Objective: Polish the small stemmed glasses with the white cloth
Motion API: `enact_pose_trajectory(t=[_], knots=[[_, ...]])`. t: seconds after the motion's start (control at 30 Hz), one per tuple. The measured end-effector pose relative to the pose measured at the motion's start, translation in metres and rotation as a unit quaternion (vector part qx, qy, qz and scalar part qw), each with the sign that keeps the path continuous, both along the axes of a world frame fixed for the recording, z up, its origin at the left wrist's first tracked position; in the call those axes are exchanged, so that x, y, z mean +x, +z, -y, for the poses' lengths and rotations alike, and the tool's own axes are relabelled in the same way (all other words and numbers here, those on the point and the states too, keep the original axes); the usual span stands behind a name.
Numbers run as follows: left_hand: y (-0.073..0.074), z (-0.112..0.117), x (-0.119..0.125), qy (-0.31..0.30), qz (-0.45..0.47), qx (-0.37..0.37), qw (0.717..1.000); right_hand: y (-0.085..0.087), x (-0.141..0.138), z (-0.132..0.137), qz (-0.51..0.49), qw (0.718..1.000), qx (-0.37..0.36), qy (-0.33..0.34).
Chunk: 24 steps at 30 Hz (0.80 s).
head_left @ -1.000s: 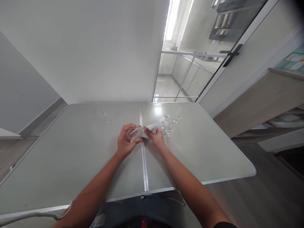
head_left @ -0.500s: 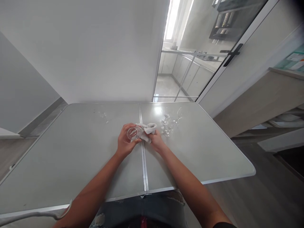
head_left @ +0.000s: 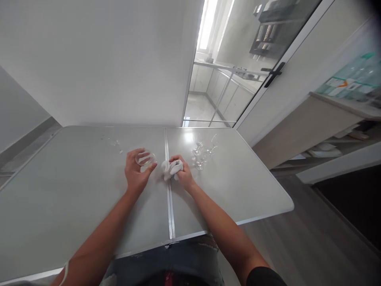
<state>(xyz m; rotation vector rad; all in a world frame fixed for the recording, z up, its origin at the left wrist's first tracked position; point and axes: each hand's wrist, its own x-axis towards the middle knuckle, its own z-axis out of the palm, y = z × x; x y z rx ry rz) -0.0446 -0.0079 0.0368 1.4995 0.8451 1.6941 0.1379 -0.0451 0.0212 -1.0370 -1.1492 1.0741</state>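
Note:
My left hand [head_left: 135, 172] is curled around a clear drinking glass [head_left: 145, 158] above the left half of the table, its round rim facing me. Bunched in my right hand [head_left: 185, 174] is a white cloth [head_left: 172, 170], over the table's middle seam. Glass and cloth are apart. Just beyond my right hand stand several clear stemmed glasses, among them a near one [head_left: 199, 163] and a farther one [head_left: 211, 150]. Farther left, a faint transparent glass object [head_left: 116, 145] is on the table; its outline is hard to make out.
The pale table [head_left: 238, 186] has a metal seam [head_left: 170, 206] down its middle and meets a white wall [head_left: 119, 67] at the back. A glazed door with a black handle [head_left: 274, 74] is behind it. Bottles [head_left: 351, 81] stand on a cabinet at right.
My left hand has drawn the glass leftward, out of contact with the cloth. My right hand still grips the cloth near the seam. The view has turned slightly right.

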Motion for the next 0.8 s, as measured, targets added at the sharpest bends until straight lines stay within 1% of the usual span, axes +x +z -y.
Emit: enact_pose_trajectory(t=[0.07, 0.13, 0.17, 0.3, 0.4, 0.43, 0.47, 0.5, 0.53, 0.57, 0.6, 0.63, 0.67, 0.7, 0.73, 0.8], knots=[[-0.005, -0.006, -0.002, 0.011, -0.003, -0.018, 1.0, 0.008, -0.001, 0.006, -0.007, 0.995, 0.008, 0.095], [-0.013, -0.011, -0.003, -0.012, 0.001, -0.046, 0.999, 0.015, -0.001, 0.011, -0.032, 0.98, 0.01, 0.196], [-0.017, -0.013, -0.003, -0.03, 0.008, -0.059, 0.998, 0.017, -0.001, 0.013, -0.042, 0.972, 0.012, 0.231], [-0.03, -0.022, -0.003, -0.091, 0.032, -0.094, 0.991, 0.022, 0.005, 0.017, -0.048, 0.956, 0.023, 0.288], [-0.034, -0.026, -0.003, -0.107, 0.045, -0.113, 0.987, 0.025, 0.009, 0.018, -0.035, 0.925, 0.024, 0.378], [-0.035, -0.026, -0.003, -0.11, 0.049, -0.118, 0.986, 0.026, 0.009, 0.018, -0.024, 0.919, 0.027, 0.393], [-0.036, -0.027, -0.003, -0.113, 0.051, -0.122, 0.985, 0.026, 0.009, 0.017, -0.006, 0.921, 0.03, 0.387], [-0.036, -0.027, -0.003, -0.117, 0.05, -0.124, 0.984, 0.025, 0.007, 0.016, 0.019, 0.934, 0.034, 0.355], [-0.036, -0.028, -0.003, -0.123, 0.047, -0.125, 0.983, 0.023, 0.005, 0.014, 0.05, 0.952, 0.037, 0.299], [-0.036, -0.028, -0.003, -0.131, 0.045, -0.123, 0.983, 0.021, 0.002, 0.013, 0.087, 0.969, 0.037, 0.229], [-0.037, -0.028, -0.004, -0.139, 0.045, -0.121, 0.982, 0.018, -0.002, 0.011, 0.131, 0.979, 0.035, 0.15], [-0.038, -0.029, -0.004, -0.148, 0.045, -0.117, 0.981, 0.015, -0.005, 0.009, 0.179, 0.981, 0.03, 0.075], [-0.039, -0.03, -0.004, -0.157, 0.045, -0.114, 0.98, 0.012, -0.009, 0.008, 0.227, 0.974, 0.021, 0.014], [-0.04, -0.03, -0.004, -0.165, 0.045, -0.112, 0.979, 0.01, -0.012, 0.008, 0.27, 0.962, 0.009, -0.03], [-0.041, -0.031, -0.004, -0.174, 0.045, -0.109, 0.978, 0.008, -0.015, 0.008, 0.31, 0.949, -0.005, -0.055], [-0.044, -0.032, -0.005, -0.198, 0.049, -0.103, 0.974, 0.006, -0.021, 0.008, 0.378, 0.924, -0.021, -0.06]])
